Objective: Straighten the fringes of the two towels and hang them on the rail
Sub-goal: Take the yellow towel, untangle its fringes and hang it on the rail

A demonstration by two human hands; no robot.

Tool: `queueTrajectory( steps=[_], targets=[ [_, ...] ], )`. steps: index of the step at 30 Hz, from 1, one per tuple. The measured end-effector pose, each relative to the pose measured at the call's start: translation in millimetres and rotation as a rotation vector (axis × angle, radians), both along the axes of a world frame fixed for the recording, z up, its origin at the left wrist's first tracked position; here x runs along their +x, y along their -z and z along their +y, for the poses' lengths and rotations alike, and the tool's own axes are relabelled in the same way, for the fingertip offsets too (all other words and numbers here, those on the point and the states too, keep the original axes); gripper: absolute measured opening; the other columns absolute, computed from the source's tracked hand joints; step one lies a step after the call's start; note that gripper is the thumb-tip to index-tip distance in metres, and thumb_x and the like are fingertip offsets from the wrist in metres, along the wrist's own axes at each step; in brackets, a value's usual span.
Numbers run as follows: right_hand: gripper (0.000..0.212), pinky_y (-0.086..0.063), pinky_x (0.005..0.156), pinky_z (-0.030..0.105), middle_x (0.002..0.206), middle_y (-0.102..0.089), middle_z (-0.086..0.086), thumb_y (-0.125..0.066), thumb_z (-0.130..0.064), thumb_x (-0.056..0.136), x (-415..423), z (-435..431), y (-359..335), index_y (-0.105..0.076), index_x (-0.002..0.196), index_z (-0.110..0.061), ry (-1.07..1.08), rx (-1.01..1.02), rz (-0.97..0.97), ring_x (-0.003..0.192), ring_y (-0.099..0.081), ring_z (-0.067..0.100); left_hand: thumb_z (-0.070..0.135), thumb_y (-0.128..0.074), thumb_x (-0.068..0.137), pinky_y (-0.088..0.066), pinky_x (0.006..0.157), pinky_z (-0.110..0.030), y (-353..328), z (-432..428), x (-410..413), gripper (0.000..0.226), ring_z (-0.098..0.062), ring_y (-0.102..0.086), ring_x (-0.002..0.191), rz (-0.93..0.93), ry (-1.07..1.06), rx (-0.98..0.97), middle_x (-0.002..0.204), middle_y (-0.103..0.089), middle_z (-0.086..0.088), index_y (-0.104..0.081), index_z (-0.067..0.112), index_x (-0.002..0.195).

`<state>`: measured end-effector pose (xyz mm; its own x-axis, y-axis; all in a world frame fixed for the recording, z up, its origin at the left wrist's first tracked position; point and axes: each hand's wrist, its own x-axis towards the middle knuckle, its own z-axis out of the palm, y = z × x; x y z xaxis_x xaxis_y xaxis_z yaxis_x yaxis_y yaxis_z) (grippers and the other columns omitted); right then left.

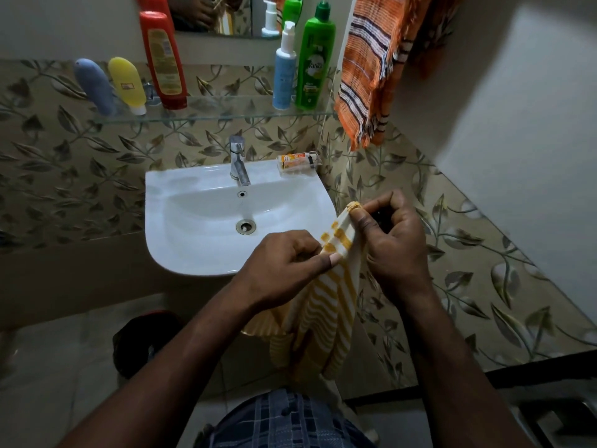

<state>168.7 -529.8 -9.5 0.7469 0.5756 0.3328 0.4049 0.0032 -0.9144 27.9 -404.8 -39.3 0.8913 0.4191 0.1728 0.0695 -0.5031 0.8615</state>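
**Washbasin** point(181, 189): the landmark for every position below.

**Orange striped towel** point(365, 76): it hung above the washbasin, beyond its back right corner, with tassels at its lower end. Its support lay out of frame, so I could not tell whether that was the rail.

**Yellow-and-white towel** point(326, 305): I held it in the air at the washbasin's front right rim. It was bunched lengthwise, and its bulk dropped below rim level toward my lap.

**Right hand** point(391, 240): just right of the washbasin's right rim. This grip was pinched on the upper end of the towel's banded edge point(339, 234).

**Left hand** point(284, 260): over the washbasin's front rim. Thumb and fingers were pinched on the lower end of the same edge, so neither grip was spread.

The separate fringe strands were too small to make out.

**Judgement:** the step in hand appeared to be the straightening of this second towel's edge, with its hanging yet to come. To do it well:

- The right grip should anchor while the left draws the edge taut.
- The left should then work along the edge in short pinches, so that the strands fall parallel rather than twisted.
- A light pull suits loose weave, since a hard one may shed threads.
- The hanging bulk should be kept out of the washbasin's bowl, which may be wet.
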Motion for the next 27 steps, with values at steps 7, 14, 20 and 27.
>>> queueTrajectory(
  steps=[7, 14, 20, 27],
  targets=[
    [0.030, -0.058, 0.096, 0.033, 0.107, -0.074, -0.001, -0.065, 0.000, 0.099, 4.2, 0.2, -3.8, -0.074, 0.121, -0.019, -0.037, 0.060, 0.138, 0.102, -0.070, 0.010, 0.077, -0.055, 0.082, -0.048, 0.067, -0.055, 1.7, 25.5, -11.5, 0.072, -0.029, -0.059, 0.067, 0.161, -0.025, 0.130, 0.070, -0.060, -0.014, -0.060, 0.008, 0.064],
    [0.025, -0.060, 0.084, 0.029, 0.101, -0.078, -0.010, -0.061, -0.003, 0.103, 7.3, -2.7, -9.5, -0.078, 0.105, -0.021, -0.016, 0.080, 0.160, 0.098, -0.072, 0.009, 0.068, -0.068, 0.087, -0.051, 0.064, -0.046, 6.5, 24.4, -19.0, 0.062, -0.019, -0.060, 0.063, 0.085, -0.118, 0.049, 0.062, -0.060, -0.003, -0.067, 0.011, 0.062],
    [0.022, -0.053, 0.065, 0.018, 0.081, -0.072, -0.022, -0.053, 0.002, 0.105, 8.1, 3.4, -5.6, -0.070, 0.103, -0.012, 0.016, 0.084, 0.187, 0.074, -0.063, -0.005, 0.021, -0.084, 0.075, -0.050, 0.067, -0.020, 2.9, 26.7, -19.9, 0.037, -0.015, -0.061, 0.065, -0.224, -0.187, -0.697, 0.066, -0.062, -0.003, -0.056, 0.011, 0.053],
    [0.021, -0.052, 0.068, 0.020, 0.094, -0.069, -0.010, -0.054, -0.001, 0.105, 5.2, 7.3, -0.3, -0.070, 0.105, -0.015, -0.004, 0.070, 0.157, 0.081, -0.064, -0.002, 0.021, -0.091, 0.074, -0.058, 0.072, -0.028, 8.1, 29.5, -22.3, 0.039, -0.028, -0.073, 0.080, -0.273, -0.432, -0.520, 0.067, -0.067, -0.006, -0.059, 0.006, 0.056]
  ],
)
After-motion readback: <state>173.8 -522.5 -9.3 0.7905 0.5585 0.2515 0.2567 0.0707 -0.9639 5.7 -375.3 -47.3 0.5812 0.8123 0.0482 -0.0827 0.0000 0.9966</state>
